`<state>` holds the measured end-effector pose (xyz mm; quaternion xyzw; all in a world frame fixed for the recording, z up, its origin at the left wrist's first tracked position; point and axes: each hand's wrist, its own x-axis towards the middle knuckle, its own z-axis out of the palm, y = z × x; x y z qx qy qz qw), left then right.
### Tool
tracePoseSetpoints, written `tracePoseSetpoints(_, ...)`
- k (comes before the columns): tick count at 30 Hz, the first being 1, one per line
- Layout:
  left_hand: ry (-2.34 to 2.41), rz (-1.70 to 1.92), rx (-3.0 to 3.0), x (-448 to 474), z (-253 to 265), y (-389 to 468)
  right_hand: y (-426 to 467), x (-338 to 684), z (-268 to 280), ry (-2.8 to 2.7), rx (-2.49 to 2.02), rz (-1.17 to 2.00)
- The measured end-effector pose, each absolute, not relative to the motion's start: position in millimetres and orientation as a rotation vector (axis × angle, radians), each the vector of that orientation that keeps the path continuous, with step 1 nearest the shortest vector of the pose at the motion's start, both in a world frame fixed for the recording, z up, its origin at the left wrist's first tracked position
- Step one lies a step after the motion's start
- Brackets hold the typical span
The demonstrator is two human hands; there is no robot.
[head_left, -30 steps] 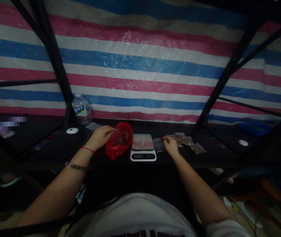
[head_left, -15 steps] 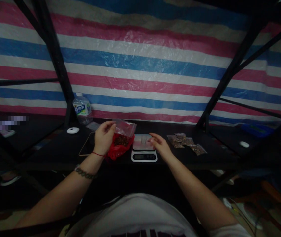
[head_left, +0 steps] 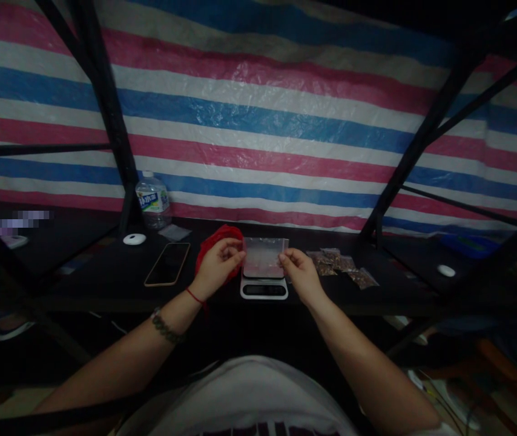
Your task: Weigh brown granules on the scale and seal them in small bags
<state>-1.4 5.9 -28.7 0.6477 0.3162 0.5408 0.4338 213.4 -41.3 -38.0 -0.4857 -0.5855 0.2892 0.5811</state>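
Between my two hands a clear zip bag (head_left: 265,249) is stretched over the white kitchen scale (head_left: 264,291). My left hand (head_left: 219,261) pinches its left edge, and my right hand (head_left: 299,270) pinches the right edge. I see no contents in the bag. Behind my left hand sits a red plastic bag (head_left: 222,234), mostly covered by the hand, so its inside is hidden. Right of my right hand lie several small clear bags (head_left: 329,260) filled with brown bits, one (head_left: 362,278) slightly apart from the others.
A phone (head_left: 167,264) lies left of the red bag. Behind it are a flat clear bag (head_left: 175,232), a white oval object (head_left: 134,240) and a large plastic bottle (head_left: 153,203). Black metal posts (head_left: 108,121) frame the black table, with a striped sheet (head_left: 258,139) behind.
My left hand has moved right and down, bringing the zip bag from above the red bag to over the scale. My right hand has closed on the bag's other edge.
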Motion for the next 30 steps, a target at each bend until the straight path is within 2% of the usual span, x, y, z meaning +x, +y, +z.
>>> tracePoseSetpoints(4, 0.716, 1.191, 1.883, -2.8, -29.7, 1.8, -48.1, 213.7, -28.2, -1.707, -1.192, 0.561)
tracePoseSetpoints(8, 0.750, 0.918, 2.099, 1.2, -31.3, -7.0, -53.1, 202.3, -27.1, -1.754, -1.178, 0.641)
tracePoseSetpoints(14, 0.863, 1.114, 1.841, 10.4, -29.9, -14.0, -50.3, 193.2, -36.1, -1.547, -1.092, 0.955)
tracePoseSetpoints(16, 0.862, 1.110, 1.794, 9.3, -27.4, -12.9, -47.0, 202.5, -33.2, -1.485, -1.095, 0.968)
tracePoseSetpoints(22, 0.894, 1.187, 1.749, -7.1, -18.7, 1.3, -16.2, 277.4, -39.4, -1.242, -1.260, 0.576)
tracePoseSetpoints(30, 0.920, 1.166, 1.746, -11.7, -24.0, 12.2, 12.5, 312.1, -94.7, -1.542, -1.968, 0.285)
